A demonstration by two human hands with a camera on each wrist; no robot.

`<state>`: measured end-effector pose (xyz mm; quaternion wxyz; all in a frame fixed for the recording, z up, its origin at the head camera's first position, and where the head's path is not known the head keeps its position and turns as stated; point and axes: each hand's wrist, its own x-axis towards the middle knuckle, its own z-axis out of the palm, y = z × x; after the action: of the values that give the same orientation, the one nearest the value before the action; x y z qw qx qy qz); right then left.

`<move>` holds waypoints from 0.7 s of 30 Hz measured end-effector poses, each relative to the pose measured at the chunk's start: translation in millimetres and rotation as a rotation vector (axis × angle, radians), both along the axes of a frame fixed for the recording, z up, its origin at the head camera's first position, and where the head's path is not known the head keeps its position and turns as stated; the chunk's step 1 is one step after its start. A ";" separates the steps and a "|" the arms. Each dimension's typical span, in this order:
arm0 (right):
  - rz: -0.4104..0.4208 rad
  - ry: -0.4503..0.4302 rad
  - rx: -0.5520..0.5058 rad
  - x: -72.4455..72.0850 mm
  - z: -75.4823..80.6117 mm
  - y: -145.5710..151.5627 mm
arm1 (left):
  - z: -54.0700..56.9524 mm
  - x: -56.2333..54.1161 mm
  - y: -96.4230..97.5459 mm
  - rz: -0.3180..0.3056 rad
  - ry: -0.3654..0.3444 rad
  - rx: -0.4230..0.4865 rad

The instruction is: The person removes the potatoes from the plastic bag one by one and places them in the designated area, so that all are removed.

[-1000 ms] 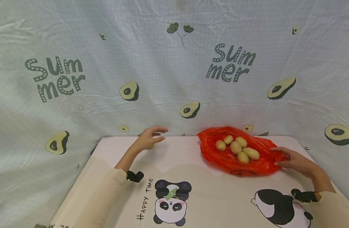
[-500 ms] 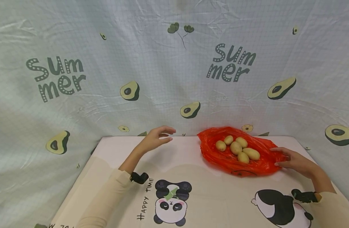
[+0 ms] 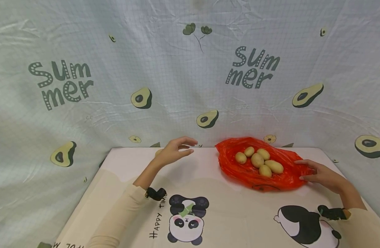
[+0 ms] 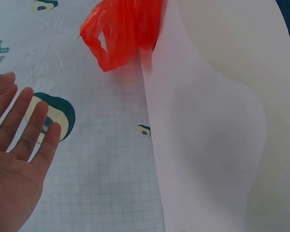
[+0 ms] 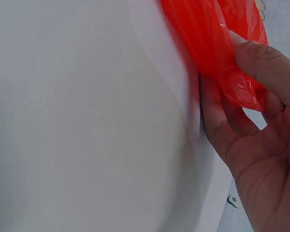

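Observation:
A red plastic bag (image 3: 227,168) lies spread on the table toward the back right, with several potatoes (image 3: 274,166) resting in its opening. My right hand (image 3: 325,176) pinches the bag's right edge; the right wrist view shows the thumb (image 5: 263,58) on one side of the plastic and fingers behind it. My left hand (image 3: 174,150) is held above the back of the table, left of the bag, holding nothing. Its fingers (image 4: 24,118) are spread and nearly straight in the left wrist view. A pale yellow rounded thing (image 3: 158,152), mostly hidden, shows behind the left hand.
The table (image 3: 227,213) has a pale cover printed with pandas. A hanging cloth (image 3: 165,69) with avocado prints stands right behind the table's back edge and along both sides.
My left hand has moved to the right, toward the bag, with its fingers still relaxed. The right hand, the bag and the potatoes have stayed in place.

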<state>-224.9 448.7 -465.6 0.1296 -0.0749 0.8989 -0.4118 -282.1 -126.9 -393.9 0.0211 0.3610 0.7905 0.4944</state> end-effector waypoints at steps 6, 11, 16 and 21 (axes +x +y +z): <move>-0.004 -0.005 -0.003 -0.4 0.4 0.0 | 0.1 0.8 9.0 -0.022 0.017 0.002; -0.002 -0.006 0.001 -0.5 0.7 0.5 | 3.7 2.7 18.6 -0.040 0.010 -0.001; 0.002 -0.002 0.016 -0.7 1.5 1.5 | 8.5 5.5 28.9 -0.045 0.024 -0.028; -0.003 -0.003 0.022 -0.1 1.2 0.5 | 11.1 6.4 38.0 -0.061 0.033 -0.029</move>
<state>-225.0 449.2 -464.4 0.1313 -0.0713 0.9033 -0.4022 -275.8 -89.0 -382.8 0.0283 0.3924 0.7864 0.4762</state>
